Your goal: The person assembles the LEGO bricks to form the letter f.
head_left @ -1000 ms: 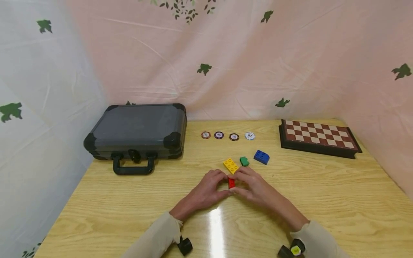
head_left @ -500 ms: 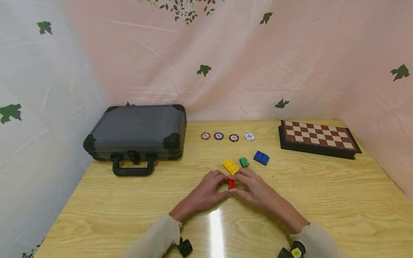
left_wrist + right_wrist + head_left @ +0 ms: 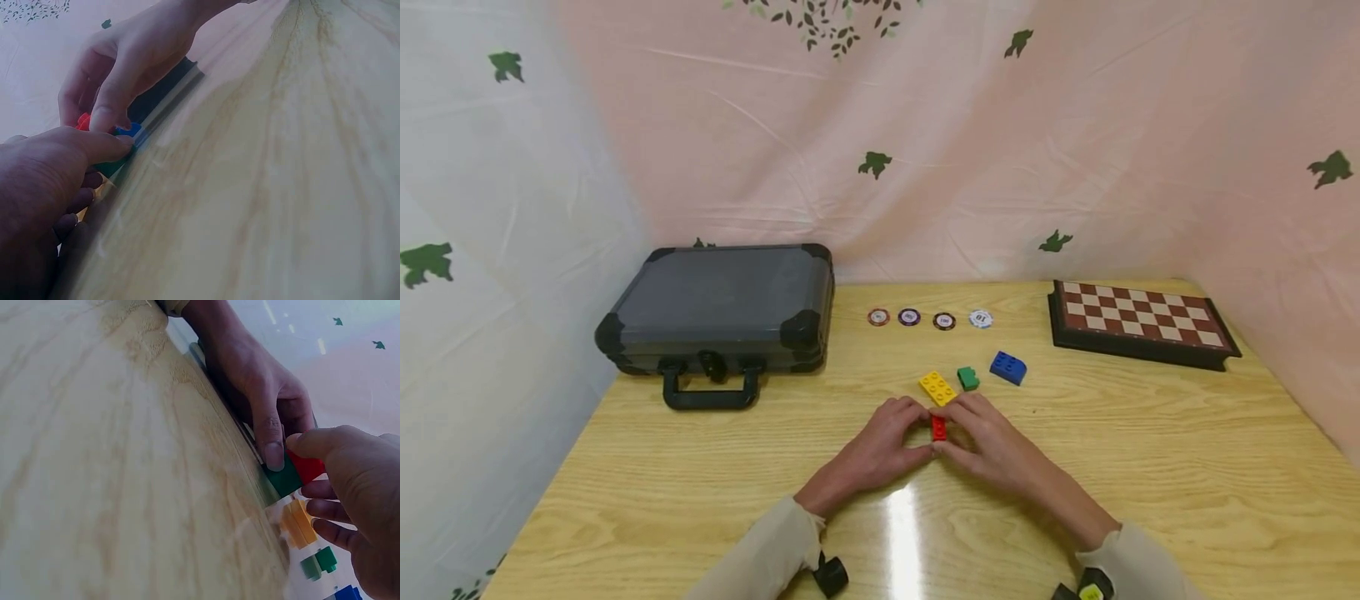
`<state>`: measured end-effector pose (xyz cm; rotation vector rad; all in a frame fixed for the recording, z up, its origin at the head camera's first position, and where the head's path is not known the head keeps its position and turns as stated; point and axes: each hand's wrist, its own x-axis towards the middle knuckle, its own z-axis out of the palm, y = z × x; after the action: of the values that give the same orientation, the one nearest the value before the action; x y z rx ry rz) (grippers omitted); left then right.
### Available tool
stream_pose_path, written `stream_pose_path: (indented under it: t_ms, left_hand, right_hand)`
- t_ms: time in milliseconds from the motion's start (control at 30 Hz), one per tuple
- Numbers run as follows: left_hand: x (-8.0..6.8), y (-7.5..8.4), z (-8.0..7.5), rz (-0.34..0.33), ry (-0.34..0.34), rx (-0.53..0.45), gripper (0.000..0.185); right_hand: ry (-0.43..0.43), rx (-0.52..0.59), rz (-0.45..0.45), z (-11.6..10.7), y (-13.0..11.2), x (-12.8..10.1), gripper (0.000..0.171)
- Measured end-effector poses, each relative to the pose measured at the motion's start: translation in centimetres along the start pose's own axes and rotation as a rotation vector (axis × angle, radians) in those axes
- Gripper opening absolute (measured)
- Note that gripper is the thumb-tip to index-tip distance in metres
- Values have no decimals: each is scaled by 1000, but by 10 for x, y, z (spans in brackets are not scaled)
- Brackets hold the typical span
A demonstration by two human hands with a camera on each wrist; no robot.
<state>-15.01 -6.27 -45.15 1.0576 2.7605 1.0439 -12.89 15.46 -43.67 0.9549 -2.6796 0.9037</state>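
Both hands meet over a red toy building brick (image 3: 938, 428) at the middle of the table. My left hand (image 3: 883, 446) pinches a green brick (image 3: 284, 480) under the red one, its thumb on the green side in the right wrist view. Thumb and fingers of my right hand (image 3: 996, 442) grip the red brick, which sits right against the top of the green one. Just beyond the fingers lies a yellow brick (image 3: 937, 388). A small green brick (image 3: 967, 378) and a blue brick (image 3: 1008, 367) lie farther right.
A grey case (image 3: 722, 292) with black corners and a handle stands at the back left. Several poker chips (image 3: 909, 317) lie in a row near the back edge. At the back right is a checkered board box (image 3: 1138, 321). A patterned cloth (image 3: 925, 125) hangs behind the table.
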Motion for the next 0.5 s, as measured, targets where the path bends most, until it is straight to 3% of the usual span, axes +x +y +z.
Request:
stream_pose_path:
  t_ms: [200,333,500]
  left_hand:
    - [0,1,0,-2,4,5,28]
    - [1,1,0,-11,-5,-8,28]
    - [0,1,0,-24,-15,-28,31]
  right_hand:
    - [-18,-5,11,-3,0,0,38]
    - [-29,40,67,-8,0,-1,33]
    - [21,62,130,-11,4,-1,32]
